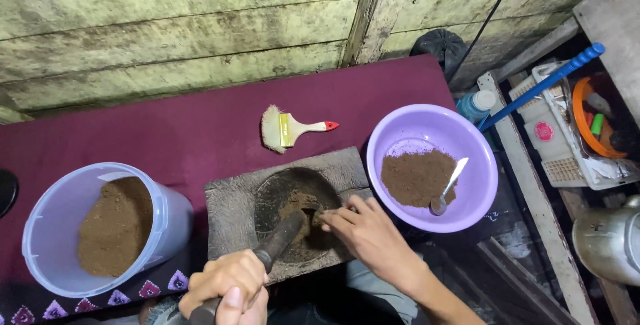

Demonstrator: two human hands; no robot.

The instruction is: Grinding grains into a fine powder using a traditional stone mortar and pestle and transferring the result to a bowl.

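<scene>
A dark stone mortar slab (230,198) with a round hollow lies on the maroon cloth in front of me. Brown powder (298,203) is heaped inside the hollow. My left hand (223,285) grips a dark pestle (280,237) whose tip rests in the hollow. My right hand (365,230) reaches into the hollow from the right, fingertips pinching at the powder beside the pestle's tip.
A purple basin (400,128) with brown powder and a metal spoon (451,185) stands to the right. A clear bucket (47,218) of brown powder stands at left. A paint brush (287,128) lies behind the mortar. Wooden wall behind; cluttered crates and a kettle at right.
</scene>
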